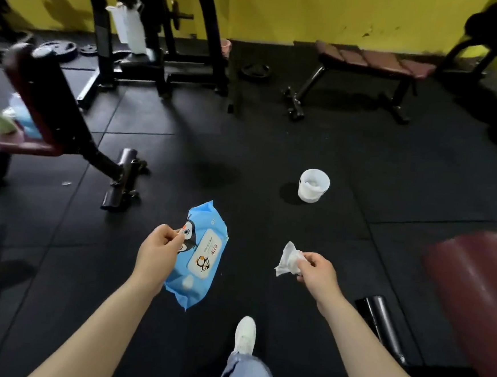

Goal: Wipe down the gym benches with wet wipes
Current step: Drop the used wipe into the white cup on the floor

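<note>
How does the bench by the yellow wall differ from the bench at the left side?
The bench by the wall lies flat; the left bench has its backrest raised. The wall bench carries nothing visible; the left bench holds blue and green packs on its seat. Both have dark red pads on black frames.

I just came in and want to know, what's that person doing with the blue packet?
A person stands in a gym. The left hand holds a blue pack of wet wipes by its edge, and the right hand pinches a crumpled white wipe. A small white bucket sits on the black floor ahead. Dark red benches wait nearby; none is being wiped right now.
</note>
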Available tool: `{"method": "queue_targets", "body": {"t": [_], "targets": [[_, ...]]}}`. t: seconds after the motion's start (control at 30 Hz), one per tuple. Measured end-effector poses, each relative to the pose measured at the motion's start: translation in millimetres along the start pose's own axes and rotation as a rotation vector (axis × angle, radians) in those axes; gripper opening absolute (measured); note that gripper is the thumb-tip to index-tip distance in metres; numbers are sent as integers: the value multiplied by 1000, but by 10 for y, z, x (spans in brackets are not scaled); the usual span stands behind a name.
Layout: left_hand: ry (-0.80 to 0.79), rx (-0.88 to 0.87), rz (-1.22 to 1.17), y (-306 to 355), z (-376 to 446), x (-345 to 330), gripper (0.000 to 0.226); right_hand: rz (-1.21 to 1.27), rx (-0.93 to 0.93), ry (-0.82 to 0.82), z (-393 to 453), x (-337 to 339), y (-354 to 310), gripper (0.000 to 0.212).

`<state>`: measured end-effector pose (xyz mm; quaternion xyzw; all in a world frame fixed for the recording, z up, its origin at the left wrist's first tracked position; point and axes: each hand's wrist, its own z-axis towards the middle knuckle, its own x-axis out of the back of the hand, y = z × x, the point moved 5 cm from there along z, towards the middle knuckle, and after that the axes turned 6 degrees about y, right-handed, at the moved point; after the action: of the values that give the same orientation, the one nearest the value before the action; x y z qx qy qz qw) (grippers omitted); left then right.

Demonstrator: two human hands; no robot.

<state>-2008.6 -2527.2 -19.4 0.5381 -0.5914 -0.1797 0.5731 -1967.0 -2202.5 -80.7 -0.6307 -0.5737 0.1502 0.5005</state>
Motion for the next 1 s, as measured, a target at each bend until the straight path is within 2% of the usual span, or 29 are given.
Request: {"method": "queue_targets", "body": {"t": [0.47,0.73,1.0], "targets": [[-173,-5,34,1616,1858,-1932,24,8,-106,137,2279,299,-997,14],[-307,-124,124,2648,3128,-3046,21,49,-155,277,3675,550,-1549,15],[-370,-202,230,3513,4169,-3988,21,59,-205,398,4819,691,-1976,7]]}}
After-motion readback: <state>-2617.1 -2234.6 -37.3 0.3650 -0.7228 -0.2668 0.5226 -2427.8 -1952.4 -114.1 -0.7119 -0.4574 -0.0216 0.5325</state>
